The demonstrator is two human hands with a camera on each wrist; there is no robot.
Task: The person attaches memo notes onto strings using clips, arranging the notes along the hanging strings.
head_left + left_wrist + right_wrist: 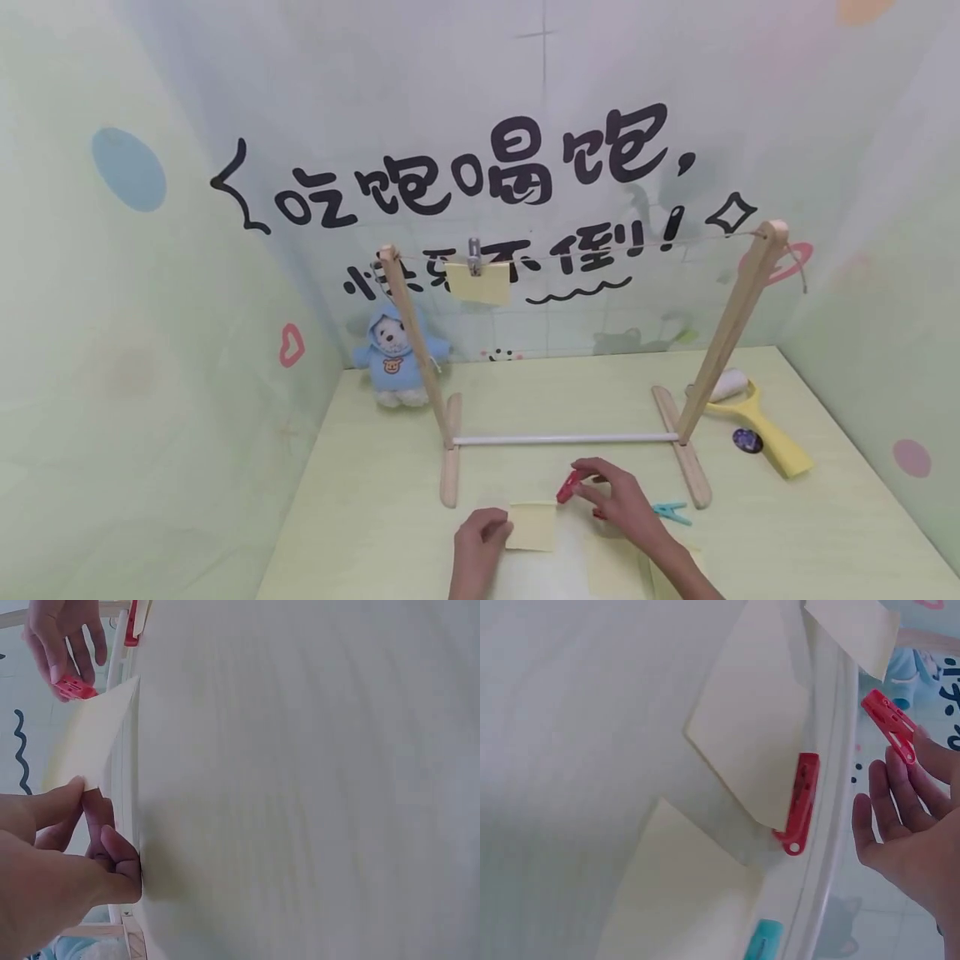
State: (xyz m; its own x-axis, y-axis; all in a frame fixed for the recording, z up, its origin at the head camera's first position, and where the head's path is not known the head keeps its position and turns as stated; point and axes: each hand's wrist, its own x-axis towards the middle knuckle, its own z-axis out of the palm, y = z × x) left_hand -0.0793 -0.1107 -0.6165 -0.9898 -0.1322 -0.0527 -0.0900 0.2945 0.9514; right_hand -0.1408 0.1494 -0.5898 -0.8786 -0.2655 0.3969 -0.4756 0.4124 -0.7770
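My left hand [480,546] pinches a pale yellow paper note [532,527] by its left edge, just above the table. To its right, my right hand [618,500] holds a red clothespin [567,486] between thumb and fingers, close to the note's upper right corner. In the right wrist view a second red clothespin [804,802] lies partly under another note [754,712]. A teal clothespin [672,512] rests on the table beyond the right forearm. More notes [615,567] lie below that arm, partly hidden by it.
Behind the hands stands a wooden frame [723,333] with a string [585,252] across its top. A silver clip [474,257] holds one note [480,287] on the string. A plush toy [397,367] sits at back left, a yellow-handled roller [780,442] at right.
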